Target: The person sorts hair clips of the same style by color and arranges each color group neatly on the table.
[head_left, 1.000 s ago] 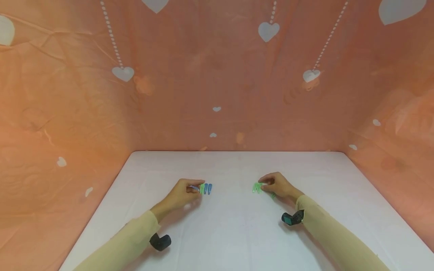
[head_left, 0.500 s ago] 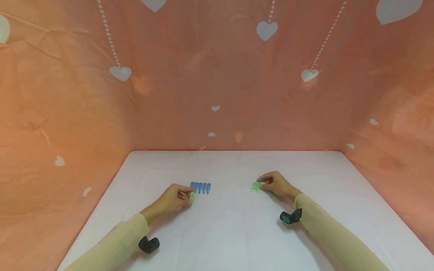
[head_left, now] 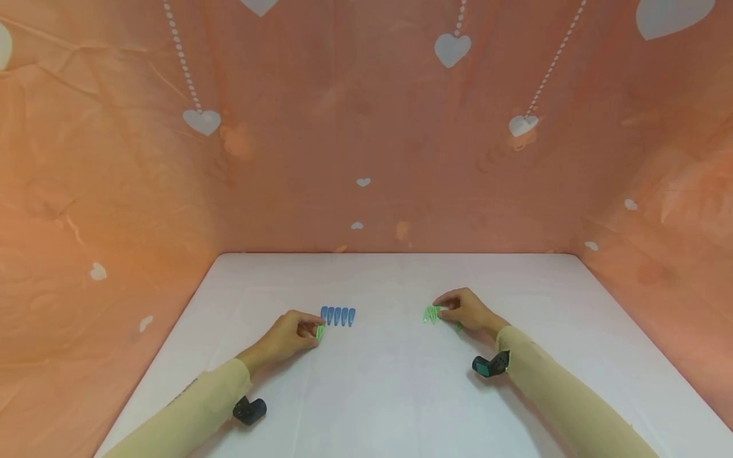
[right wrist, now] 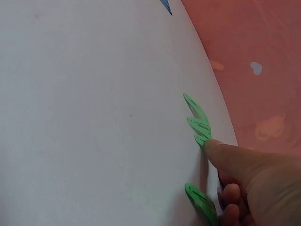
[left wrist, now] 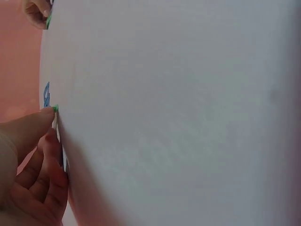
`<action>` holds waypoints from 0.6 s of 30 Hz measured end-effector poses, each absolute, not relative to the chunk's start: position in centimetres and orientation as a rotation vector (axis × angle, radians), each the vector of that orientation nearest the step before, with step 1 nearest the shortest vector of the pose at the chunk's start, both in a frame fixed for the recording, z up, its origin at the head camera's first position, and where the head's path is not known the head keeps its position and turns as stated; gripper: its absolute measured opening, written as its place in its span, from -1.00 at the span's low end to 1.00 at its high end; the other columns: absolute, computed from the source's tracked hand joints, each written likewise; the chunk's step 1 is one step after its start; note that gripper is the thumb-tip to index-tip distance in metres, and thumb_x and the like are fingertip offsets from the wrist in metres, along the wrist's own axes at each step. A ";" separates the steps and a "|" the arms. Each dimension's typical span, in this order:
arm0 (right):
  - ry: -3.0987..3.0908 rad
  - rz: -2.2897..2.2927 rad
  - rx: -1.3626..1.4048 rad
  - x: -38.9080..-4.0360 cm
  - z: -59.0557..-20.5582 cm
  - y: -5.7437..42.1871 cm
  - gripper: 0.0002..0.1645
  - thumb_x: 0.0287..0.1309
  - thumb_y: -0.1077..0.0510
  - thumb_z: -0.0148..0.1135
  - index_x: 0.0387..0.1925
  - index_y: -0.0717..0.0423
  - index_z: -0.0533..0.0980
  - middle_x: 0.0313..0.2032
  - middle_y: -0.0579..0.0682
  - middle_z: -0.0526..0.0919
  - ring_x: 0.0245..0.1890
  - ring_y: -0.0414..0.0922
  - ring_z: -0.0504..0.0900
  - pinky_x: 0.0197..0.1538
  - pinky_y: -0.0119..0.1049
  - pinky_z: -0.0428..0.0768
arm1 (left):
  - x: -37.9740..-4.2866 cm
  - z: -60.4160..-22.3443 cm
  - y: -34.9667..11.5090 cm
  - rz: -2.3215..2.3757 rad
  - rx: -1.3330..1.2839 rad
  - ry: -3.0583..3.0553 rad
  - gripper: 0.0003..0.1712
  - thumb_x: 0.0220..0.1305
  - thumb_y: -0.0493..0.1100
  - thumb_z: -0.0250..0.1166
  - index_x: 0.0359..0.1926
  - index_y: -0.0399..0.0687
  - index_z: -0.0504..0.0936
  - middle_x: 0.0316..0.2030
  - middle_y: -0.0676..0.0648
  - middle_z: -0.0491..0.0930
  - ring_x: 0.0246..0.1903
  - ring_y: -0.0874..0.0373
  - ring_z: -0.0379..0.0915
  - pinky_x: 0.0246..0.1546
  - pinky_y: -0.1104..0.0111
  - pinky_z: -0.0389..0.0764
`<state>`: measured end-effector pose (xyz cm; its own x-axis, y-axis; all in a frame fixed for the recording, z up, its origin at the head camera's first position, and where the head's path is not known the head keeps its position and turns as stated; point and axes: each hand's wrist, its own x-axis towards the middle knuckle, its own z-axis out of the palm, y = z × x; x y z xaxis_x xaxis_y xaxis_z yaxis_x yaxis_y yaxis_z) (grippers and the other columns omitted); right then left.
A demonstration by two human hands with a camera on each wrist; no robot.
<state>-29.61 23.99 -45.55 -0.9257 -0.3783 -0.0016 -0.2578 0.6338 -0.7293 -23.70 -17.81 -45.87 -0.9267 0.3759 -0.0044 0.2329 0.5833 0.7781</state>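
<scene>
In the head view my left hand (head_left: pixel 286 336) pinches a green snap hair clip (head_left: pixel 320 333) between thumb and fingers, just in front of the left end of a row of several blue snap hair clips (head_left: pixel 338 316). That green clip (left wrist: pixel 56 108) peeks out past the thumb in the left wrist view. My right hand (head_left: pixel 468 312) pinches at the near end of a small fanned group of green hair clips (right wrist: pixel 199 126), thumb on the lowest one. Apart from these lies another green clip (right wrist: pixel 202 204), partly under the hand.
Everything lies on a white tabletop (head_left: pixel 378 394). Orange sheeting (head_left: pixel 321 140) with white hearts stands behind it and at both sides. Each wrist carries a small black camera (head_left: pixel 250 411), close above the table.
My left hand has drawn back left and toward me from the blue row, carrying the green hair clip; the whole blue row now shows. My right hand has stayed almost still.
</scene>
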 end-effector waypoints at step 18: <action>2.723 -1.158 -0.589 -29.6 -45.7 24.1 -0.74 0.19 0.30 0.37 -0.09 0.34 0.68 -0.15 0.19 0.71 -0.28 -0.15 0.44 -0.20 -0.41 0.44 | -23.2 -45.6 -18.0 1.153 0.424 2.717 -0.69 0.17 -0.29 0.45 -0.03 -0.20 0.75 -0.43 0.02 0.51 -0.34 0.17 0.37 -0.35 0.45 0.42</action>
<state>-29.63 24.10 -45.67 -0.9163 -0.3987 0.0371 -0.3034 0.6308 -0.7142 -23.17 -18.00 -45.56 -0.9471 0.3189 -0.0356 0.1961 0.6630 0.7225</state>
